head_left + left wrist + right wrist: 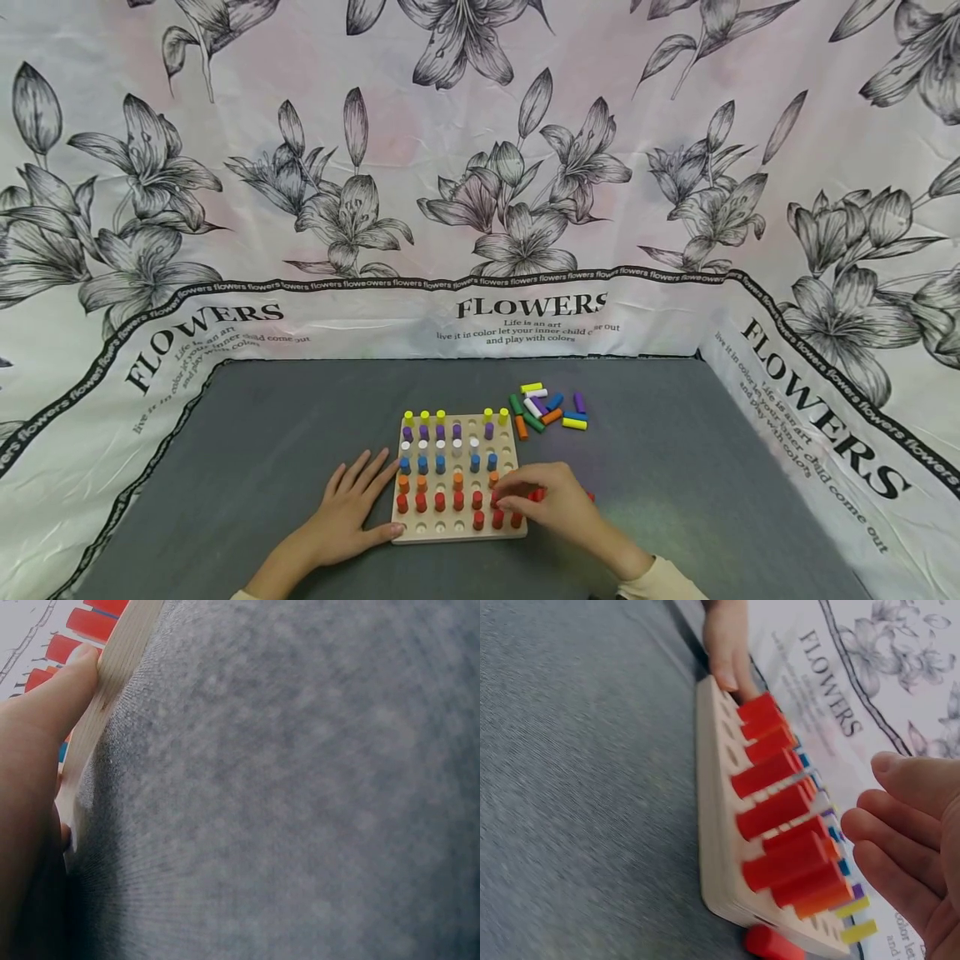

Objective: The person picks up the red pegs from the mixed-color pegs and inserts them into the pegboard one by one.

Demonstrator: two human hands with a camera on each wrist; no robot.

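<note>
A wooden pegboard lies on the grey table, with coloured pegs upright in rows. Red pegs fill much of the second row from the front, and 3 red pegs stand at the right of the front row. My left hand lies with fingers spread beside the board, its thumb against the front left corner. My right hand hovers over the board's right side, close to the red pegs. In the right wrist view, its loosely bent fingers have nothing between them.
Loose pegs in several colours lie in a pile behind the board's right corner. A red peg lies on the table beside the board, partly hidden by my right hand in the head view. Flower-printed cloth surrounds the table.
</note>
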